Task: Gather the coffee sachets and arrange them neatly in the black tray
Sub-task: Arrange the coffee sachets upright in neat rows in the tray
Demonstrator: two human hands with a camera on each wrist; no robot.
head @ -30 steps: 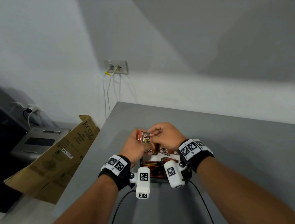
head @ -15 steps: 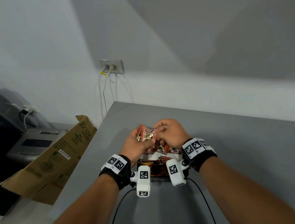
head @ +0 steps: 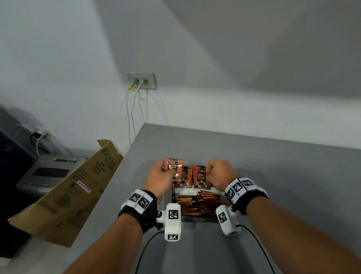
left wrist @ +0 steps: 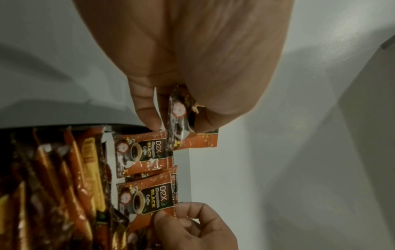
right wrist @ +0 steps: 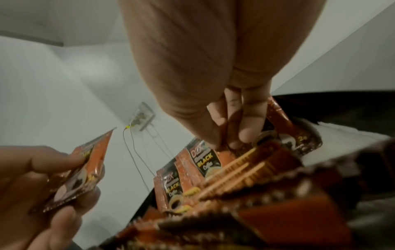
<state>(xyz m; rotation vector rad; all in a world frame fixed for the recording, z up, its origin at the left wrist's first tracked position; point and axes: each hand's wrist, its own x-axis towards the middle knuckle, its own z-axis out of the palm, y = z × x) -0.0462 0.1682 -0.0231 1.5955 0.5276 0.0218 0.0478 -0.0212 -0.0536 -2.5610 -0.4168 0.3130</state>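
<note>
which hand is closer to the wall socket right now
Left. The left hand, holding a sachet, sits nearer the wall socket; the right hand is farther right.

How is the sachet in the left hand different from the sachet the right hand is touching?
The left hand holds its sachet raised, apart from the others; the right hand pinches a sachet standing in the tray among others. Both are orange D2X Black Coffee sachets, upright, labels facing the person.

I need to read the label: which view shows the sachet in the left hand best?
The head view: the sachet faces the camera, label readable. Left wrist shows it edge-on; right wrist shows it tilted and blurred.
</note>
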